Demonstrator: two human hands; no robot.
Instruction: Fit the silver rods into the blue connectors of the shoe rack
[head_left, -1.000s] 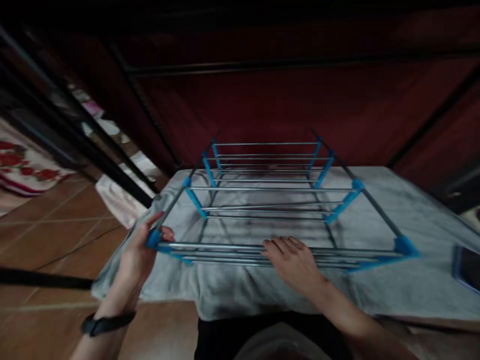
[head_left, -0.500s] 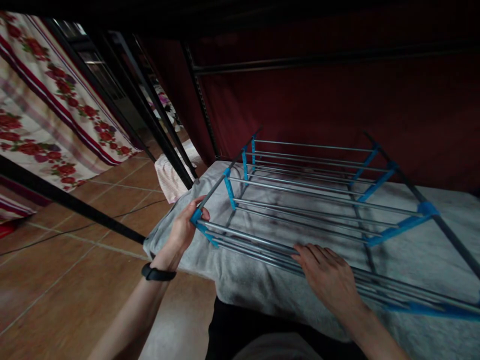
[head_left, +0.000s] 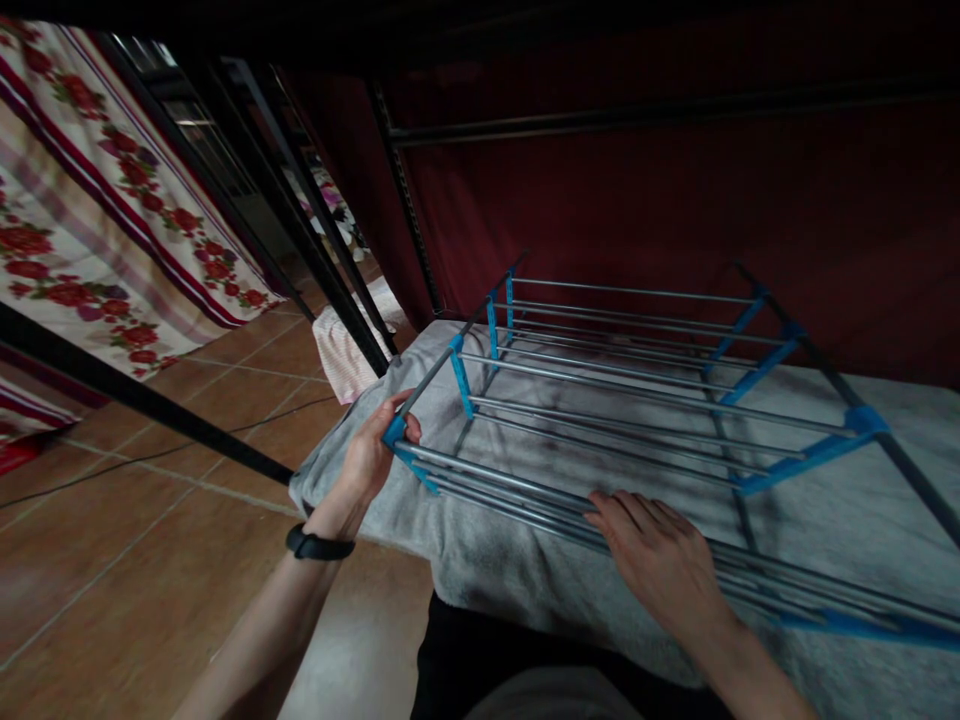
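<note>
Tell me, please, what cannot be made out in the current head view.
All in the head view:
- Near right corner of the metal rack: cut off by the right edge.
- Most fingertips of the right hand: hidden behind the hand itself.
- Part of the left hand: behind the rack's blue corner piece.
- Small items beyond the dark posts: too small and dim.

Gray-blanketed bed (head_left: pixel 502 572) fills center to lower right, kinda rumpled, with 1 metal rack (head_left: pixel 652 392) on it. Tiled floor (head_left: pixel 112 570) lower left has 1 dark cable (head_left: pixel 150 457).
</note>
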